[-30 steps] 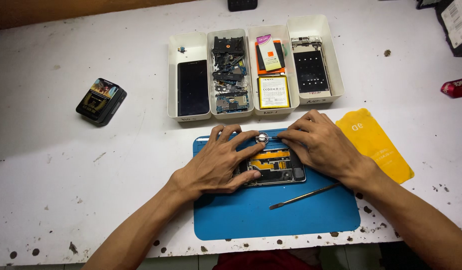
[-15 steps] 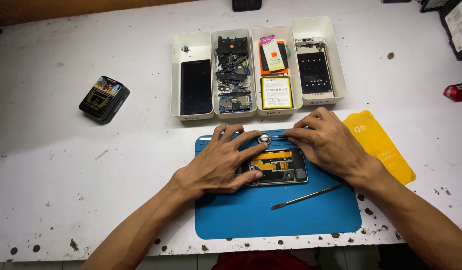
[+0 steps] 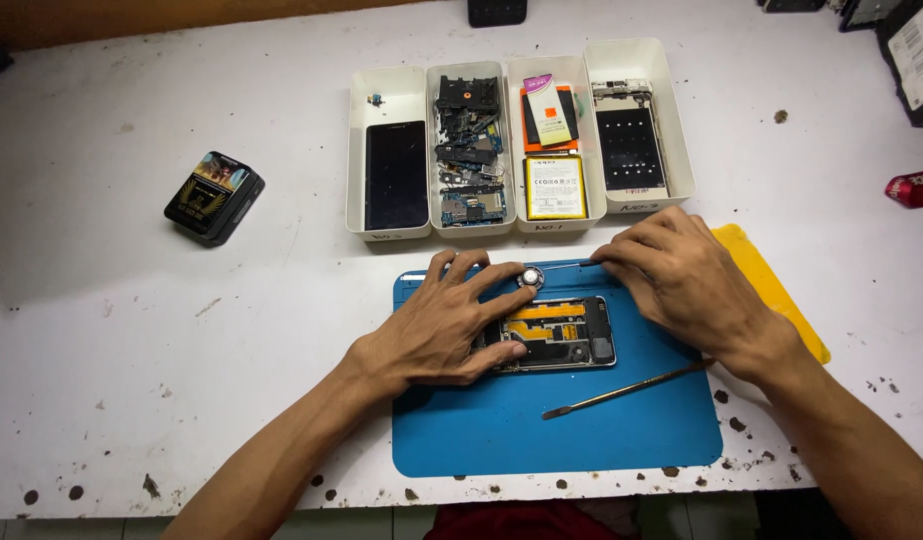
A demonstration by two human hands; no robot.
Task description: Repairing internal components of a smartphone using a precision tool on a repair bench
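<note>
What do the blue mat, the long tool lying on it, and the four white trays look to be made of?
Blue mat: probably silicone or rubber, matte, with soft rounded corners and no glare. Long tool: likely metal, thin, grey, with a faint sheen and a flattened tip. White trays: apparently moulded plastic, smooth, slightly glossy, with thin walls and rounded rims.

Not much moved in that last second, honestly; the right hand point(image 3: 686, 285) is what we noticed, it slid back off the opened phone point(image 3: 551, 333) toward the far edge of the blue mat point(image 3: 541, 440), so its fingers now pinch a thin tool point(image 3: 566, 265) up there instead of hovering over the frame; that leaves more of the phone's orange and black insides in plain view; the small round part point(image 3: 529, 278) sits clearer too, just off the left hand point(image 3: 441, 330)'s fingertips; we also see the whole scene drifted a touch, since the head camera shifted.
</note>
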